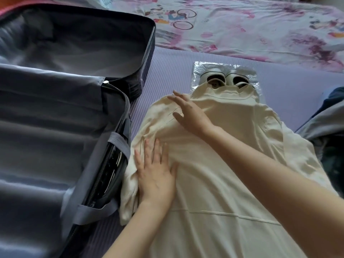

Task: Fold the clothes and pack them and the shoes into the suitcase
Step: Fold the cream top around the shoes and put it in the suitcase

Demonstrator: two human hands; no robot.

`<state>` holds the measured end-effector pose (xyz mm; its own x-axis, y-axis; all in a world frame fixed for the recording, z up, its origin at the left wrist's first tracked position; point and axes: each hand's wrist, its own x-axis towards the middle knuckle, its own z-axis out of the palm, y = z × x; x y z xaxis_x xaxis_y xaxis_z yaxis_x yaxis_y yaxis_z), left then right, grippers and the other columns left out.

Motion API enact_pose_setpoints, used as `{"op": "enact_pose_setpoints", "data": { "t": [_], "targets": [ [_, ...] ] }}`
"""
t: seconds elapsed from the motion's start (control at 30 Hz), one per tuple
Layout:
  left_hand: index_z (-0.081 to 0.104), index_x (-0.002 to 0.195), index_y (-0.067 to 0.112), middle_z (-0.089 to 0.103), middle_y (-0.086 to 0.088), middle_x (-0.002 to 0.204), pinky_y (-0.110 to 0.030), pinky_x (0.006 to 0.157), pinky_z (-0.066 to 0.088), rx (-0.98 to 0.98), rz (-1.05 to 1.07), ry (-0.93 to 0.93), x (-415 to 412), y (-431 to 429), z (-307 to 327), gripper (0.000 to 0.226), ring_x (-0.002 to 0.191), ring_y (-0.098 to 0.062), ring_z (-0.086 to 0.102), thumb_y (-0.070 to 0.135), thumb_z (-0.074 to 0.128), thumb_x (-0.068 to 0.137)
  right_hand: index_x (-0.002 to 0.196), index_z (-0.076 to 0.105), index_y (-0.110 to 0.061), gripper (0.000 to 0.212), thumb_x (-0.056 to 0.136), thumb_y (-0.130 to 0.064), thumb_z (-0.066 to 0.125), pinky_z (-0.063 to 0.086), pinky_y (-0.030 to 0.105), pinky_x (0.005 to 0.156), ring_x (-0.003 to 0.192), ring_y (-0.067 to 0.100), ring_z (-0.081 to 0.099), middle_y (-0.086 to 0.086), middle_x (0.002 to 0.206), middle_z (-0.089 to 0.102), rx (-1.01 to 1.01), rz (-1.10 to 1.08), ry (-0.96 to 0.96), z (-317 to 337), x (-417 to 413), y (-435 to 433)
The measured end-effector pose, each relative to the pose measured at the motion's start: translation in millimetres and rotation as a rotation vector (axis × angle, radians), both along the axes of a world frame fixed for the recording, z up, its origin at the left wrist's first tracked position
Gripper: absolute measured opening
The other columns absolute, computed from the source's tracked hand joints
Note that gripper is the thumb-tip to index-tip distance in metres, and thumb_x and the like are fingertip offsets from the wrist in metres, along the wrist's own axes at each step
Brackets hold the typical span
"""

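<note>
A cream T-shirt (214, 164) lies flat on a lilac ribbed mat (167, 71), its neck end far from me and its left side folded inward. My left hand (156, 172) presses flat on the folded left edge with fingers spread. My right hand (188, 112) lies flat on the shirt's upper left part, near the shoulder. A pair of silver-white shoes (225, 79) stands on a clear plastic bag (249, 75) just beyond the collar, partly covered by it. The open suitcase (65, 112) with grey lining lies at the left.
A flowered bedsheet (242, 28) spreads behind the mat. Dark blue and grey clothing (327, 123) lies at the right edge. The suitcase lid (83, 40) stands open at the upper left, and grey elastic straps (119, 144) cross the suitcase's zipped divider.
</note>
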<state>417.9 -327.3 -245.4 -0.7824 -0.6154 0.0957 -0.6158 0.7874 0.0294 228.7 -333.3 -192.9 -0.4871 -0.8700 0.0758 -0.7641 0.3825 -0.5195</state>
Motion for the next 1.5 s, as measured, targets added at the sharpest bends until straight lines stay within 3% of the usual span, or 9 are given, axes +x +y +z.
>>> {"op": "enact_pose_setpoints", "data": {
  "t": [0.17,0.3,0.47,0.63,0.8,1.07,1.17,1.27,1.5],
  "targets": [
    [0.045,0.137,0.007,0.032,-0.025,0.147,-0.055,0.113,0.002,0.012,-0.006,0.028,-3,20,15,0.057,0.142,-0.039,0.017,0.039,0.034,0.092,0.111,0.067,-0.013,0.031,0.081,-0.004,0.066,0.049,0.038,0.091,0.111,0.029,0.06,0.008,0.137,0.052,-0.128,-0.143,0.163,2,23,134],
    [0.064,0.118,0.005,0.056,-0.024,0.128,-0.057,0.099,0.038,0.104,-0.183,0.138,-23,62,26,0.055,0.122,-0.038,0.051,0.036,0.034,0.083,0.113,0.065,-0.014,0.037,0.078,-0.017,0.075,0.047,0.04,0.093,0.111,0.029,0.057,0.008,0.126,0.058,0.004,-0.5,0.236,12,33,247],
    [0.066,0.117,0.013,0.061,-0.016,0.125,-0.054,0.088,0.047,0.21,-0.318,0.1,-38,123,21,0.058,0.115,-0.032,0.058,0.046,0.032,0.084,0.11,0.065,-0.012,0.053,0.066,-0.036,0.082,0.049,0.04,0.083,0.097,0.028,0.054,0.008,0.112,0.058,0.311,-0.681,0.29,13,52,330],
    [0.045,0.131,0.014,0.054,-0.021,0.131,-0.044,0.109,0.01,0.188,-0.4,0.037,-37,143,-7,0.064,0.128,-0.029,0.043,0.057,0.019,0.091,0.086,0.065,-0.018,0.004,0.085,-0.022,0.066,0.039,0.03,0.063,0.085,0.02,0.06,-0.006,0.092,0.064,0.135,-0.8,0.214,26,45,353],
    [0.039,0.134,0.014,0.05,-0.021,0.136,-0.043,0.11,0.006,0.264,-0.398,-0.022,-34,142,-3,0.068,0.131,-0.026,0.03,0.057,0.004,0.095,0.083,0.058,-0.013,0.011,0.091,-0.005,0.055,0.054,0.035,0.056,0.05,0.013,0.064,0.012,0.074,0.067,-0.297,-0.952,-0.108,76,-7,382],
    [0.061,0.124,0.016,0.055,-0.019,0.132,-0.051,0.098,0.019,0.243,-0.415,-0.063,-48,167,3,0.069,0.125,-0.029,0.049,0.054,0.011,0.096,0.109,0.062,-0.028,0.048,0.071,-0.054,0.073,0.046,0.029,0.079,0.096,0.012,0.052,-0.008,0.103,0.054,0.348,-0.513,0.147,38,47,364],
    [0.063,0.122,0.018,0.058,-0.016,0.129,-0.048,0.098,0.02,0.234,-0.437,-0.11,-49,172,1,0.076,0.118,-0.03,0.057,0.054,0.003,0.096,0.093,0.067,-0.022,0.024,0.078,-0.04,0.072,0.049,0.033,0.068,0.084,0.017,0.056,-0.006,0.092,0.057,0.208,-0.591,0.274,20,49,369],
    [0.057,0.127,0.018,0.055,-0.016,0.132,-0.048,0.1,0.018,0.229,-0.447,-0.107,-48,171,-3,0.072,0.127,-0.027,0.046,0.055,0.003,0.096,0.09,0.067,-0.023,0.011,0.089,-0.032,0.061,0.044,0.033,0.069,0.084,0.021,0.061,-0.003,0.087,0.067,-0.006,-0.827,0.059,33,23,382],
    [0.059,0.126,0.016,0.056,-0.019,0.13,-0.053,0.105,0.026,0.208,-0.415,-0.094,-49,174,-5,0.074,0.119,-0.031,0.055,0.055,0.002,0.096,0.114,0.064,-0.01,0.03,0.091,-0.005,0.045,0.043,0.04,0.086,0.111,0.035,0.052,0.017,0.117,0.061,-0.073,-1.176,0.254,82,-80,443]
  ]
}}
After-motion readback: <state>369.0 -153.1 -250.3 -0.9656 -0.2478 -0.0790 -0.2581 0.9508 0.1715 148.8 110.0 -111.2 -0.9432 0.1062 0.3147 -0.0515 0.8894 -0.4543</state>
